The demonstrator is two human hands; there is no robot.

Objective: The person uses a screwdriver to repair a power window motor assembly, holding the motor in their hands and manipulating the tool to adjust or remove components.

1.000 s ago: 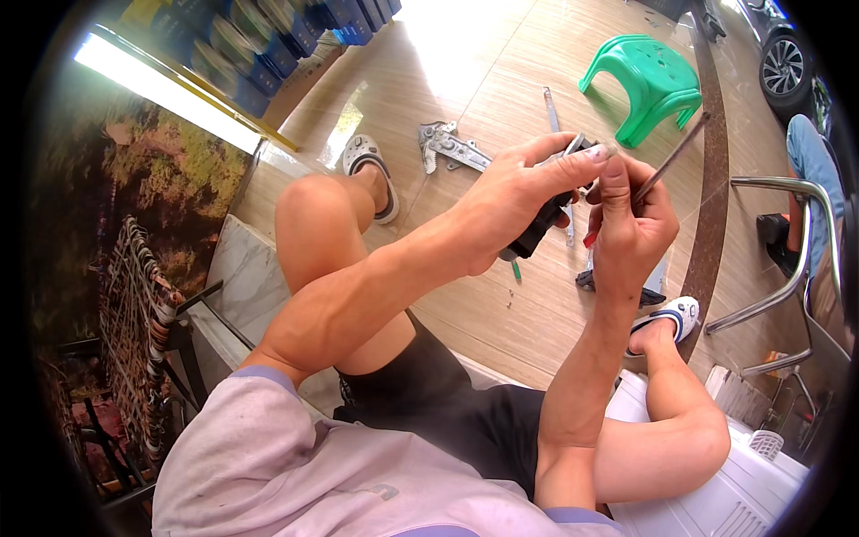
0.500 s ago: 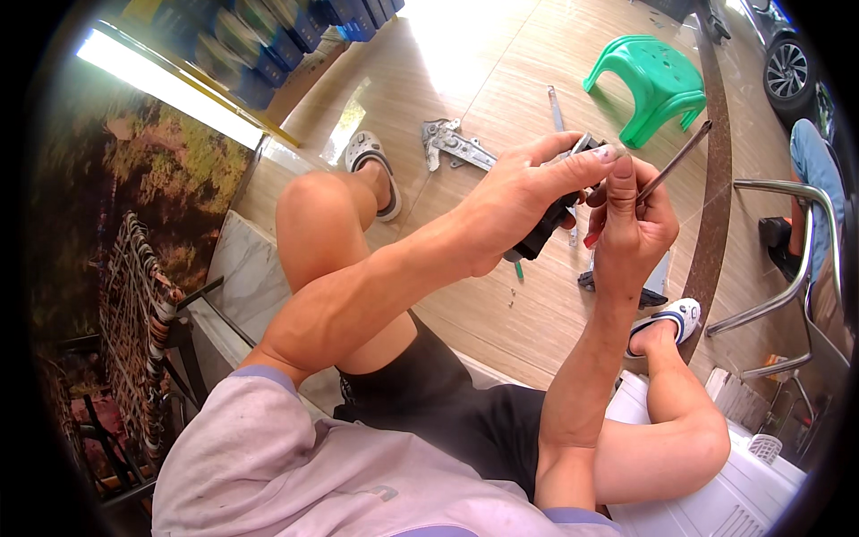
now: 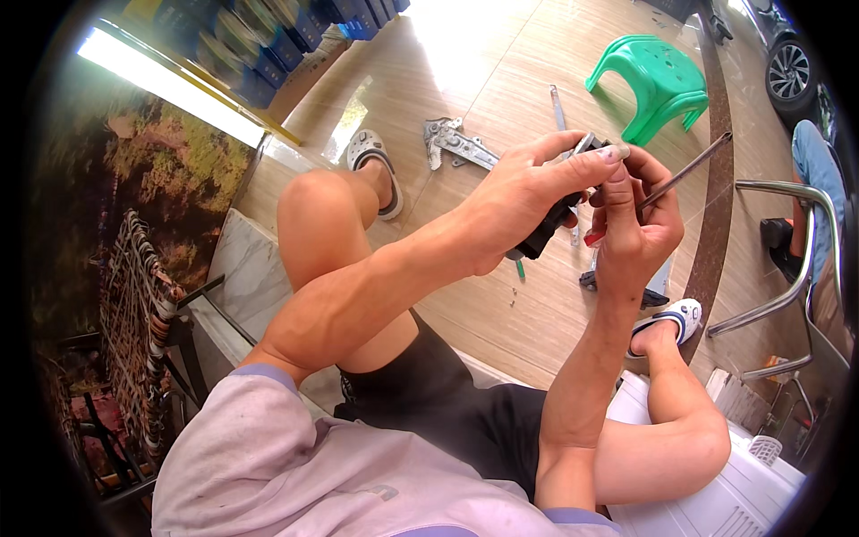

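Observation:
My left hand is wrapped round a black, blocky part with a metal piece at its upper end; the palm and fingers cover much of it. Close against it, my right hand is closed round a screwdriver. The shaft sticks out to the upper right, away from the black part, and a bit of red shows below the fingers. Both thumbs meet at the part's upper end, where the fingertips hide whatever lies between them. Both hands are raised over the tiled floor.
On the floor lie a grey metal arm mechanism, a thin metal strip and a dark part beyond my right forearm. A green plastic stool stands far right. Nearer right are a metal-framed chair and another person's leg.
The screwdriver's tip has swung a little to the right and down, and my right fingers have shifted slightly with it. My left hand and the black part stay nearly in place.

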